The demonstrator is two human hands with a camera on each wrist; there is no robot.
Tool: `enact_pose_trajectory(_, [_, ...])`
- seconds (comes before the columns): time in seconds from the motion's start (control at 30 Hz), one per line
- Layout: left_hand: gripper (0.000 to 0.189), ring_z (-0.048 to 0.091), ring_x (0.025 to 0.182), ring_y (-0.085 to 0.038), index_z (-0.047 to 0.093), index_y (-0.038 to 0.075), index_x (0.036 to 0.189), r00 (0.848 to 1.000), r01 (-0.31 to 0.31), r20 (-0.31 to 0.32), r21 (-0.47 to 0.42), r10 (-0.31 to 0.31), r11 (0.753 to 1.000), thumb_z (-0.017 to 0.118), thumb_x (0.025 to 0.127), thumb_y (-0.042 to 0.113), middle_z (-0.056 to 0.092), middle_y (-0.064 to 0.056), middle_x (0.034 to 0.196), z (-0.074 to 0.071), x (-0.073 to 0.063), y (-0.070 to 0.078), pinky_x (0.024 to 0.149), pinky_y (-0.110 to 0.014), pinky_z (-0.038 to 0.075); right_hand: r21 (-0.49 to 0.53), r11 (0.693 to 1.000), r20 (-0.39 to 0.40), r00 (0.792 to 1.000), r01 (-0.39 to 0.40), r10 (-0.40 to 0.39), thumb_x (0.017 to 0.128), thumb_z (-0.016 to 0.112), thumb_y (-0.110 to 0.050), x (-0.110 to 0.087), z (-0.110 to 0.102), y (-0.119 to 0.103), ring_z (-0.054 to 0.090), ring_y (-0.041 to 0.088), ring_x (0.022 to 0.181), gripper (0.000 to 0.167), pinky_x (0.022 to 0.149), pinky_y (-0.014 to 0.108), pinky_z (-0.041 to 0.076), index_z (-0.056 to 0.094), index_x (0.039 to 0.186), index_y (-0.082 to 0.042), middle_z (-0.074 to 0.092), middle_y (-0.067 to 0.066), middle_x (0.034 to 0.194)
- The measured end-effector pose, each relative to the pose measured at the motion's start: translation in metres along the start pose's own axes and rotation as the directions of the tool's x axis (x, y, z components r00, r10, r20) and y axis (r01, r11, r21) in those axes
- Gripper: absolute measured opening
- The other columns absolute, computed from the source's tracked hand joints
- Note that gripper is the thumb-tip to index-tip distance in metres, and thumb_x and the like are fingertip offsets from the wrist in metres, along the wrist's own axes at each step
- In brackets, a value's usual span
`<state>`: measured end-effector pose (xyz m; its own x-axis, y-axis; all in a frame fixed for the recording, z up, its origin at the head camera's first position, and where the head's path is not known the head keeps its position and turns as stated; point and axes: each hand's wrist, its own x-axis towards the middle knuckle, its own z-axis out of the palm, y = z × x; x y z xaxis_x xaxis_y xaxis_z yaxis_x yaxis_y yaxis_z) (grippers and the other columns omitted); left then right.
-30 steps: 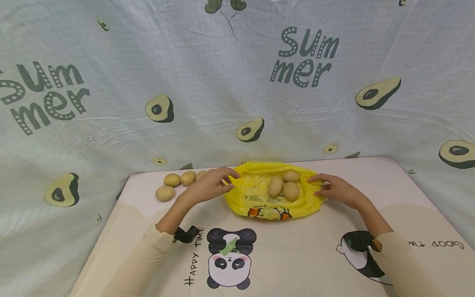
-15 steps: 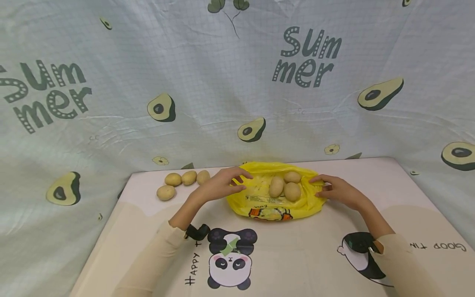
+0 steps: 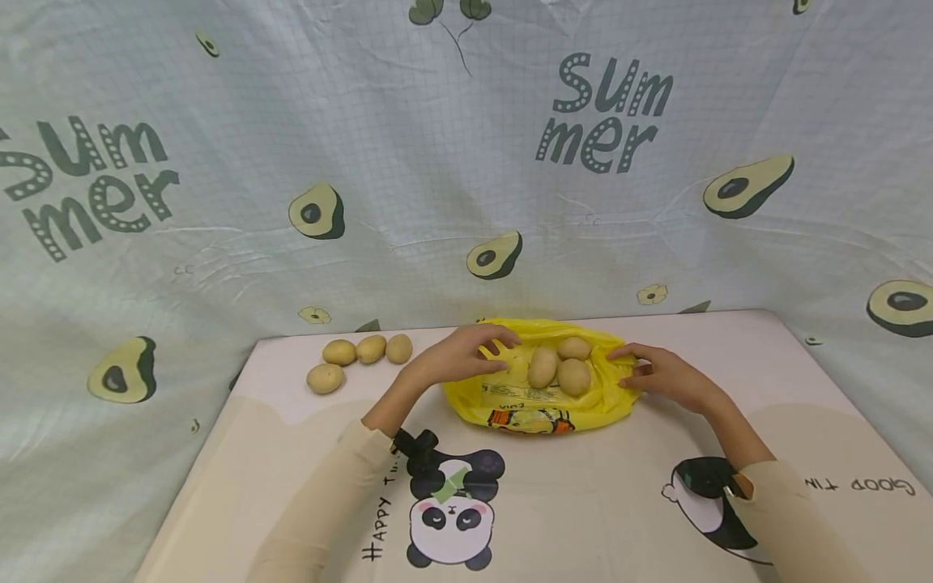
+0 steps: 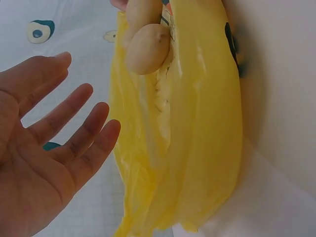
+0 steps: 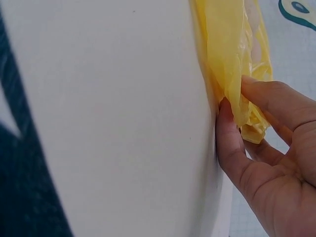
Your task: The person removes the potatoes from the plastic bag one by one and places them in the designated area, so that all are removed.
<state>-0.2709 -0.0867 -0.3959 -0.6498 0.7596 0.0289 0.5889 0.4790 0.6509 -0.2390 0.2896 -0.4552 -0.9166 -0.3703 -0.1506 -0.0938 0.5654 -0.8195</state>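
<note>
A yellow plastic bag (image 3: 503,405) lies spread on the table at the back, its mouth facing up. Three potatoes (image 3: 573,377) sit together in its right half. My right hand (image 3: 674,376) pinches the bag's right edge, and in the right wrist view the crumpled plastic shows between thumb and fingers. Over the left part of the bag hovers my left hand (image 3: 462,352), fingers spread and loosely bent. In the left wrist view that hand (image 4: 54,143) holds nothing and is beside the bag's opening.
Several more potatoes (image 3: 371,349) lie on the table left of the bag, near the back edge. The table (image 3: 583,502) has a printed cover with a panda figure (image 3: 451,518). A patterned curtain (image 3: 408,162) hangs right behind it.
My left hand has moved right, from the bag's left rim to above its inside, uncovering a potato at the back left. My right hand keeps its grip on the bag's right edge.
</note>
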Motion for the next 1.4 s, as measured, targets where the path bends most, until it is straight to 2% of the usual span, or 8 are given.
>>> enact_pose_trajectory(0.17, [0.045, 0.059, 0.122, -0.037, 0.057, 0.003, 0.139, 0.999, 0.012, 0.033, -0.031, -0.011, 0.999, 0.069, 0.098, 0.015, 0.058, -0.017, 0.140, 0.001, 0.011, -0.002, 0.100, -0.045, 0.052, 0.008, 1.000, 0.005, 1.000, 0.014, -0.014, 0.096, 0.070, -0.011, 0.000, 0.000, -0.001, 0.051, 0.033, 0.110, 0.045, 0.081, 0.027, 0.054, 0.056, 0.137, -0.001, 0.045, 0.025, 0.144])
enact_pose_trajectory(0.43, [0.052, 0.062, 0.120, -0.034, 0.057, 0.009, 0.141, 0.997, 0.004, 0.077, -0.022, -0.002, 1.000, 0.073, 0.095, 0.026, 0.062, -0.015, 0.135, 0.004, 0.030, -0.008, 0.097, -0.035, 0.053, -0.023, 1.000, 0.003, 1.000, 0.005, -0.005, 0.096, 0.070, -0.014, 0.001, 0.000, -0.001, 0.050, 0.039, 0.119, 0.045, 0.087, 0.030, 0.054, 0.057, 0.138, -0.003, 0.041, 0.027, 0.151])
enact_pose_trajectory(0.57, [0.055, 0.062, 0.120, -0.033, 0.056, 0.010, 0.144, 0.995, -0.003, 0.103, -0.012, 0.004, 1.000, 0.074, 0.095, 0.028, 0.063, -0.015, 0.134, 0.007, 0.036, -0.010, 0.098, -0.038, 0.053, -0.036, 0.999, 0.008, 1.000, 0.006, -0.006, 0.096, 0.070, -0.014, 0.001, 0.000, 0.000, 0.051, 0.042, 0.121, 0.045, 0.089, 0.034, 0.055, 0.056, 0.138, -0.002, 0.039, 0.028, 0.152])
enact_pose_trajectory(0.9, [0.057, 0.063, 0.118, -0.026, 0.056, 0.015, 0.144, 0.990, 0.016, 0.139, 0.050, -0.023, 0.999, 0.077, 0.092, 0.026, 0.066, -0.007, 0.129, 0.013, 0.052, -0.012, 0.098, -0.033, 0.051, -0.020, 1.000, 0.011, 1.000, 0.000, 0.000, 0.096, 0.070, -0.013, 0.002, 0.000, 0.000, 0.051, 0.040, 0.121, 0.046, 0.088, 0.028, 0.055, 0.056, 0.139, -0.002, 0.038, 0.028, 0.152])
enact_pose_trajectory(1.17, [0.058, 0.061, 0.112, -0.022, 0.056, 0.014, 0.143, 0.987, -0.007, 0.159, 0.104, -0.010, 0.995, 0.079, 0.091, 0.025, 0.065, -0.008, 0.126, 0.019, 0.069, -0.006, 0.094, -0.028, 0.050, -0.008, 1.000, 0.008, 1.000, 0.015, -0.015, 0.096, 0.070, -0.011, 0.001, 0.000, 0.002, 0.051, 0.036, 0.115, 0.046, 0.084, 0.026, 0.054, 0.056, 0.138, -0.001, 0.042, 0.027, 0.149])
enact_pose_trajectory(1.4, [0.060, 0.056, 0.108, -0.021, 0.056, 0.014, 0.143, 0.983, 0.032, 0.173, 0.170, -0.062, 0.985, 0.080, 0.090, 0.027, 0.059, -0.010, 0.125, 0.025, 0.077, -0.003, 0.089, -0.026, 0.047, -0.008, 1.000, 0.014, 1.000, 0.019, -0.019, 0.096, 0.070, -0.012, 0.001, 0.001, 0.002, 0.050, 0.039, 0.120, 0.045, 0.086, 0.026, 0.054, 0.057, 0.137, -0.001, 0.041, 0.028, 0.150])
